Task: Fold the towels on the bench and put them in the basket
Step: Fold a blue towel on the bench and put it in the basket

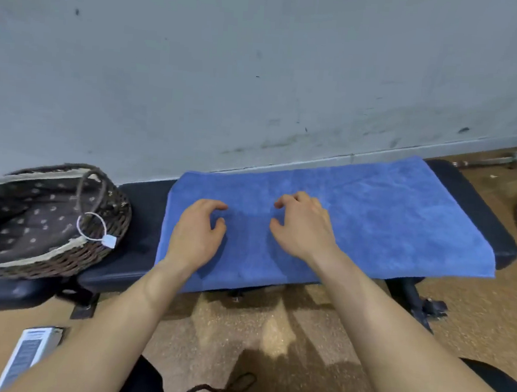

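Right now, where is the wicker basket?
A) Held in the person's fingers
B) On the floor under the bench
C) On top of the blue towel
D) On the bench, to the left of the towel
D: the wicker basket rests on the left end of the black bench, beside the blue towel and apart from it.

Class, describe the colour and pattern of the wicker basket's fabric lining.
The lining is dark brown with small pale dots, seen in the head view.
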`<action>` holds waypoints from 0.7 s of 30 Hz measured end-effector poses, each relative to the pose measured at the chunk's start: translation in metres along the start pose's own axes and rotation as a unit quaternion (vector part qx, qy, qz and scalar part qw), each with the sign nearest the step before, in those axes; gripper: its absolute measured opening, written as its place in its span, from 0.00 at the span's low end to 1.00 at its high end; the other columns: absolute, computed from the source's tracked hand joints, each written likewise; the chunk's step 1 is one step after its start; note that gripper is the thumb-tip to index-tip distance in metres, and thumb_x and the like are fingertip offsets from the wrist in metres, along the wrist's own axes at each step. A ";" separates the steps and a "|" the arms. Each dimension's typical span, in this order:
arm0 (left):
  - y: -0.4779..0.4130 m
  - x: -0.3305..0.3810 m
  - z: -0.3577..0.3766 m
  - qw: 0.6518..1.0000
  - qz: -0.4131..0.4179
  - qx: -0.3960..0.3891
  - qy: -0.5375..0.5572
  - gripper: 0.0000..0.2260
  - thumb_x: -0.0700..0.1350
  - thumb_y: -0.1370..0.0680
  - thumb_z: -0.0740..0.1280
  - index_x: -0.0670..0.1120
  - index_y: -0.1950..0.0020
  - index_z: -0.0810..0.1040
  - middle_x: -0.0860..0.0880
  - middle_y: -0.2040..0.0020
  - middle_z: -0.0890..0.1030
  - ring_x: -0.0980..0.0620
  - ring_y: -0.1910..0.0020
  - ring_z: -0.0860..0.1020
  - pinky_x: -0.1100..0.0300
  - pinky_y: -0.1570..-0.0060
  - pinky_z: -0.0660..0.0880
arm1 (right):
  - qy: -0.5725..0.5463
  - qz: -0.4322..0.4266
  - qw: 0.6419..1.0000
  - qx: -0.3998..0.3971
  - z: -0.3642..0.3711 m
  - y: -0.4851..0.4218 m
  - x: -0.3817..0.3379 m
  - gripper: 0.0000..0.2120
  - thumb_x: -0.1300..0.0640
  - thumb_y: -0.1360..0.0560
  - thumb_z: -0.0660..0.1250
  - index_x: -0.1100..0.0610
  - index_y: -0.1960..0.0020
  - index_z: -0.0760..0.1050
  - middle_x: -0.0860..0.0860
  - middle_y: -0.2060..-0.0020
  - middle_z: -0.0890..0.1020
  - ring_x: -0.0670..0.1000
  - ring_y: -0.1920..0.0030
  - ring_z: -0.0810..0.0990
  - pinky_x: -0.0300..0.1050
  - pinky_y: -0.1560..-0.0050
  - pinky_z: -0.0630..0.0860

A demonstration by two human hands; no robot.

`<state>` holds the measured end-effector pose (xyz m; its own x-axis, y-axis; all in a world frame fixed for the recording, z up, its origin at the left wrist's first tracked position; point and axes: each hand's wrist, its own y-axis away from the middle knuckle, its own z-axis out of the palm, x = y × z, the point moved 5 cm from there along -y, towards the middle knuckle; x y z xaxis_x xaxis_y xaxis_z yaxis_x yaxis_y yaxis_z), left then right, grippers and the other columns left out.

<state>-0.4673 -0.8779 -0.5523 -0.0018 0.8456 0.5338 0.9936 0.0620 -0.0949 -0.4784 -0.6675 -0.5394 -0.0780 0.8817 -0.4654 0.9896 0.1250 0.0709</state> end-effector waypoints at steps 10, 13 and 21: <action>0.066 -0.100 -0.051 0.986 -0.152 0.062 -0.025 0.15 0.46 0.24 0.68 0.50 0.37 0.74 0.50 0.40 0.75 0.47 0.40 0.74 0.49 0.45 0.75 | 0.049 -0.137 0.983 -0.115 0.062 0.025 -0.080 0.21 0.48 0.23 0.64 0.50 0.32 0.73 0.51 0.36 0.75 0.59 0.36 0.72 0.52 0.36 0.71; 0.067 -0.105 -0.051 0.974 -0.204 -0.018 -0.097 0.17 0.56 0.23 0.68 0.48 0.40 0.72 0.47 0.43 0.73 0.43 0.44 0.76 0.47 0.48 0.75 | 0.058 -0.176 0.975 -0.123 0.074 0.029 -0.095 0.21 0.49 0.23 0.63 0.48 0.31 0.72 0.48 0.37 0.75 0.57 0.37 0.72 0.52 0.36 0.71; 0.064 -0.099 -0.055 0.983 -0.174 0.019 0.051 0.06 0.50 0.21 0.68 0.50 0.55 0.75 0.53 0.59 0.79 0.52 0.58 0.78 0.56 0.57 0.74 | 0.058 -0.217 0.967 -0.120 0.094 0.031 -0.113 0.20 0.51 0.20 0.61 0.41 0.28 0.71 0.45 0.35 0.71 0.52 0.35 0.68 0.50 0.33 0.68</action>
<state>-0.3969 -0.9869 -0.5649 -0.3283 0.7117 0.6211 0.9297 0.3598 0.0792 -0.4279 -0.8059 -0.5676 -0.5074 0.7654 -0.3957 0.8047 0.5852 0.1000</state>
